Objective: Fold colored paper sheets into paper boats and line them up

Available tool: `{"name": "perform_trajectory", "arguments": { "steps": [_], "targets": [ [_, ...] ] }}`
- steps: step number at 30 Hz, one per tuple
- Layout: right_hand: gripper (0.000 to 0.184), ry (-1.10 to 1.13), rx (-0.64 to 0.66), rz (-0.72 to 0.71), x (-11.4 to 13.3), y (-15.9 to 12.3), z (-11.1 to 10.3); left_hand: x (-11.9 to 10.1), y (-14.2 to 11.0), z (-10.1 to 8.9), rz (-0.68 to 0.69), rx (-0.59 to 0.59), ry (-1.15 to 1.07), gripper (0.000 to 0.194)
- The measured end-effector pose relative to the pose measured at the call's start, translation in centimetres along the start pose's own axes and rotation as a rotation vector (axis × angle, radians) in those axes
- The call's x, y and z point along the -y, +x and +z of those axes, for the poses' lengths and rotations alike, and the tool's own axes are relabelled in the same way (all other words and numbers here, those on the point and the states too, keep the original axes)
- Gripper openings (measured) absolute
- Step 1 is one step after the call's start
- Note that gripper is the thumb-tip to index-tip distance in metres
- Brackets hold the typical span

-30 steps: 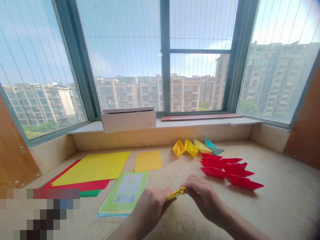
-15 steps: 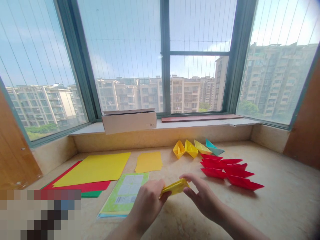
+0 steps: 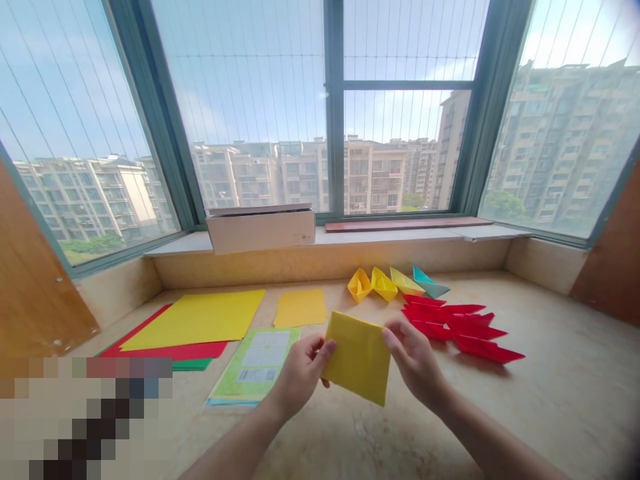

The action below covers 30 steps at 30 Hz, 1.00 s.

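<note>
1. In the head view, a folded yellow paper square point(image 3: 358, 360) is seen held up above the worktop point(image 3: 565, 413), between both hands, with its broad face turned to the camera and tilted.
2. At the square's nine o'clock edge, the paper is pinched by the left hand point(image 3: 303, 373): the thumb is laid on the face and curled fingers are tucked behind.
3. At its upper corner, towards two o'clock, the right hand point(image 3: 415, 363) is placed with thumb and fingertip brought close together and the other fingers loosely bent; whether the paper is gripped there cannot be told.
4. Taken from the square, two yellow boats point(image 3: 373, 285) are set at twelve to one o'clock, with a pale yellow boat point(image 3: 406, 281) and a teal boat point(image 3: 431, 283) lined up just beside them.
5. Red boats point(image 3: 467, 330) are grouped close together at about two o'clock.
6. At ten o'clock, small orange-yellow sheets point(image 3: 300, 308) are laid flat.
7. At nine o'clock, a green packet point(image 3: 263, 353) is partly covered by the left hand.
8. Farther out, between nine and ten o'clock, a large yellow sheet point(image 3: 200, 319) is spread over red paper point(image 3: 213, 351) and green paper point(image 3: 193, 365).
9. On the ledge point(image 3: 360, 240), a white box point(image 3: 263, 232) is placed towards eleven o'clock and a reddish board point(image 3: 405, 225) towards one.
</note>
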State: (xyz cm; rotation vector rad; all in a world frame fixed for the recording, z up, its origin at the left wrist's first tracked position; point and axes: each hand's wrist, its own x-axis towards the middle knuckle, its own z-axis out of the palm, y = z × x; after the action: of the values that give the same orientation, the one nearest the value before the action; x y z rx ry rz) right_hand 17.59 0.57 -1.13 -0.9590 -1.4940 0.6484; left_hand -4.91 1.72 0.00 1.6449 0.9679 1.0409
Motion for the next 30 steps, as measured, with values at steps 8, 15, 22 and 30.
{"name": "perform_trajectory", "arguments": {
  "steps": [8, 15, 22, 30],
  "targets": [
    [0.046, 0.013, 0.339, 0.183, -0.5, 0.1, 0.1, -0.7, 0.2, -1.2, 0.018, -0.15, 0.029, 0.044],
    [0.046, 0.204, 0.076, 0.214, -0.7, 0.5, 0.8, -1.4, -0.3, 0.3, -0.007, -0.019, -0.36, 0.045],
    [0.057, 0.122, 0.446, 0.213, 0.3, -1.2, 1.2, -1.6, -0.7, 0.9, -0.059, -0.128, -0.423, 0.062],
    [0.062, 0.07, 0.178, 0.209, 0.0, -0.7, 1.0, -1.2, -1.0, 0.9, 0.062, -0.031, -0.364, 0.093]
  ]
}}
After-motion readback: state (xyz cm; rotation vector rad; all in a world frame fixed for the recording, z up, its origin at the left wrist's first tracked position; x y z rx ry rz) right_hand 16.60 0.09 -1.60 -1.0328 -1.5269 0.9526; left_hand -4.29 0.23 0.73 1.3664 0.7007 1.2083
